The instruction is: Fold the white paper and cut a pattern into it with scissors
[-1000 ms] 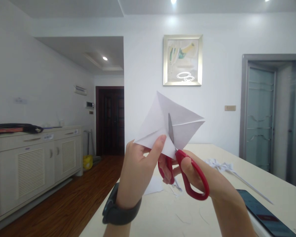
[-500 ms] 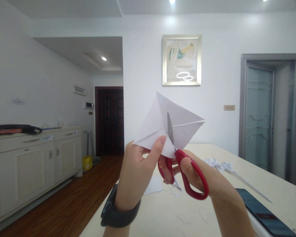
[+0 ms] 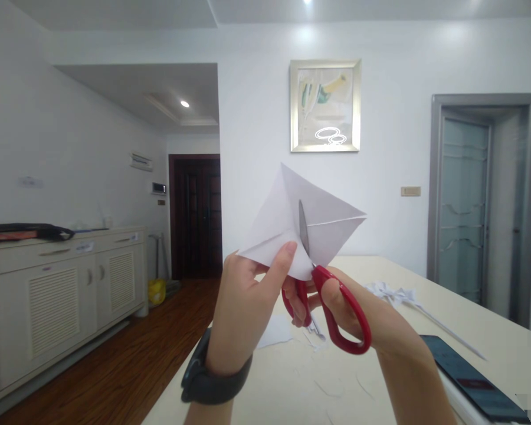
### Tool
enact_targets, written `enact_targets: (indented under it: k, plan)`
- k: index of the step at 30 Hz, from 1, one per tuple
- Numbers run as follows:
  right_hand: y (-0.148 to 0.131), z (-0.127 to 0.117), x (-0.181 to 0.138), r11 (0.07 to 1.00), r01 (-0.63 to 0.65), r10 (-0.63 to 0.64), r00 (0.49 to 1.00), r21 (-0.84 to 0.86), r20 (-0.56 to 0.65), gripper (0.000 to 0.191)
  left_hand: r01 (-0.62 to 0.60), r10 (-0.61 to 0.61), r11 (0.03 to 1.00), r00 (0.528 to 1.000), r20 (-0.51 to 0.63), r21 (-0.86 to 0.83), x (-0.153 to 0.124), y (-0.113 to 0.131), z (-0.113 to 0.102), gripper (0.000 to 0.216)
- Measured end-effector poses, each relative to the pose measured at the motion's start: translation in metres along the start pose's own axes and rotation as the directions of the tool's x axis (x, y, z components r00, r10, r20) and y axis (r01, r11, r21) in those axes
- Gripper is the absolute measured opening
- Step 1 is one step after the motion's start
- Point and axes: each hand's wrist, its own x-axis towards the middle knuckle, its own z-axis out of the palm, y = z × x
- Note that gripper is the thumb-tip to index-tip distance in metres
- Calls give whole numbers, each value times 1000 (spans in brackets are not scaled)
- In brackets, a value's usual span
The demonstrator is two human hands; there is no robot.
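A folded sheet of white paper [image 3: 327, 200] is held up above the table, its creases and corners spread like a kite. My left hand [image 3: 259, 283] pinches its lower left part, thumb in front and fingers behind. In my right hand [image 3: 327, 301] is a pair of scissors [image 3: 346, 316] with red handles, thumb through one loop and fingers in the other. One blade lies in front of the paper, pointing up; the other blade is hidden behind it. The handles are spread apart, with the paper's lower edge between the blades.
On the pale table [image 3: 274, 389] lie thin paper scraps [image 3: 327, 389] and a flat piece of white paper [image 3: 275, 332]. Crumpled paper on a thin stick [image 3: 392, 294] lies to the right, behind a phone [image 3: 473, 378]. A cabinet [image 3: 62, 295] stands at the left wall.
The scissor handles have come very slightly closer together, and the whole view has shifted a little. Both hands keep their hold on the paper and the scissors.
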Motion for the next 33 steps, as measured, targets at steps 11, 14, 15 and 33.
enact_targets:
  k: [11, 14, 15, 33]
  plan:
    - [3, -14, -2, 978, -199, 207, 943, -54, 261, 46, -109, 42, 977, 943, -331, -186, 8, -3, -19, 12]
    - [8, -23, -6, 965, -236, 258, 938, -115, 233, 45, -130, 34, 963, 928, -371, -235, 9, -3, -22, 3]
    - [9, -27, -7, 963, -240, 263, 940, -125, 219, 45, -134, 35, 961, 926, -376, -241, 9, -3, -21, 3]
    - [-9, -23, -1, 999, -44, 36, 890, -7, -454, 31, 113, -152, 969, 973, 171, 222, 11, -6, -21, 27]
